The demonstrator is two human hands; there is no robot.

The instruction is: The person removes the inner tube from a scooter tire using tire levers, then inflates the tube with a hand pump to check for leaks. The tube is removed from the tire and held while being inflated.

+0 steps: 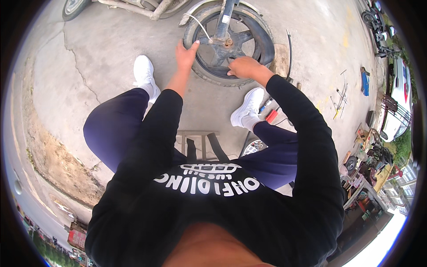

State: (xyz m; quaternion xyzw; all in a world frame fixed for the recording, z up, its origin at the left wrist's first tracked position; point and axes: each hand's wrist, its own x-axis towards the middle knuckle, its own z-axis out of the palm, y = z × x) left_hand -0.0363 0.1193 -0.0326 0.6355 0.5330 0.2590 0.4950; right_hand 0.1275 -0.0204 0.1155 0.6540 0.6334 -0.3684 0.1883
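Note:
A motorcycle front wheel with a spoked dark rim (242, 39) stands ahead of me, still mounted on its fork (224, 22). Around the wheel's left edge, my left hand (186, 57) is closed on the worn tire (208, 76), thumb on the near side. A black inner tube (267, 48) bulges out of the wheel at the right and runs down toward my right hand (245, 67). The fingers of that hand are curled over it at the lower rim; their tips are partly hidden. A white cable (199, 23) curves down to the hub.
A wooden board (280, 60) and a black rod (289, 49) lie right of the wheel. Near my right shoe are a red-handled tool (271, 116) and other tools. Farther right lie metal wrenches (341, 95) and a blue object (364, 83). A low stool frame (203, 141) is beneath me.

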